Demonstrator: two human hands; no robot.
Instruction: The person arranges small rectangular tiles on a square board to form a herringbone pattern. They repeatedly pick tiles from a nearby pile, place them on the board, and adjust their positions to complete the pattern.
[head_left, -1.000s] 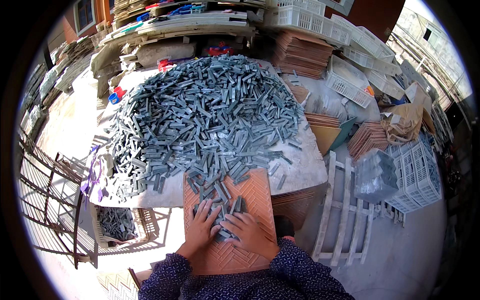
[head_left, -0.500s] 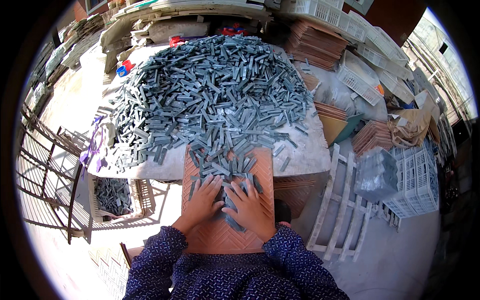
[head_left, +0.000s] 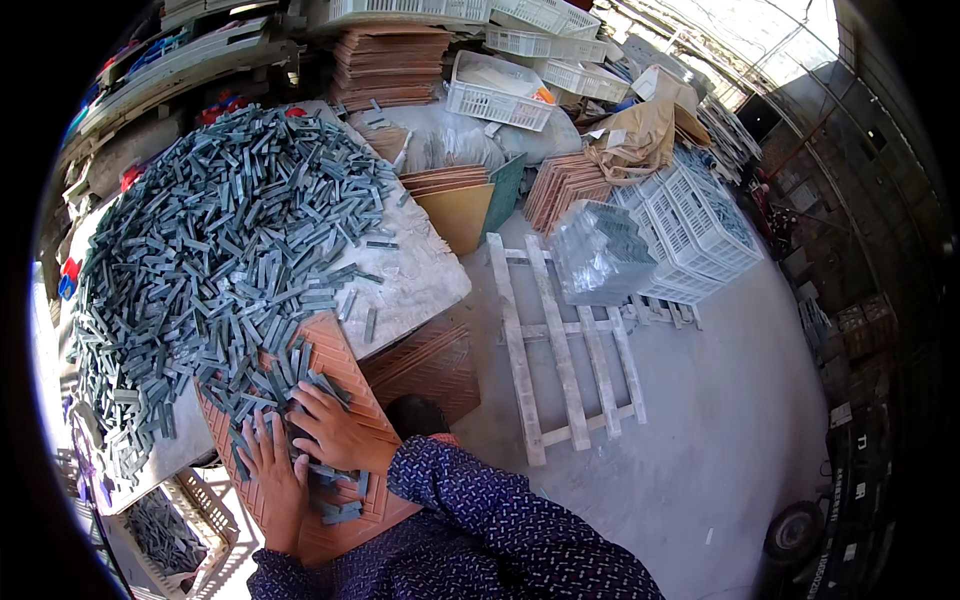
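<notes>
Swung toward the person's right since half a second ago, the view now has the table heap farther left, the board and hands slanted, and a dark-tyred wheel [head_left: 795, 530] at the lower right. Largest is the grey concrete floor [head_left: 700, 440], then the pale worktable [head_left: 430, 270], mostly covered by a heap of grey-green stone strips [head_left: 230, 220]. On the floor to the right lies a slatted wooden pallet [head_left: 560, 345]; just beyond it stand white plastic crates [head_left: 690, 235], with a clear-wrapped bundle [head_left: 600, 260] beside them. Past the table's far right corner rises a stack of reddish-brown boards [head_left: 390, 65]. An orange board with herringbone grooves [head_left: 330, 350] meets the table's near edge and reaches toward the person's body, loose strips spread from the heap down over it. Below the table's near edge sits a cream crate [head_left: 212, 540] holding more strips. Palms down, both hands rest over the strips on the board: the left hand [head_left: 277, 480] has its fingers stretched and slightly apart, while the right hand [head_left: 338, 432], just beside it, has its fingers spread and its thumb toward the left. A few strips lie on the board nearer the body, below the right palm.
</notes>
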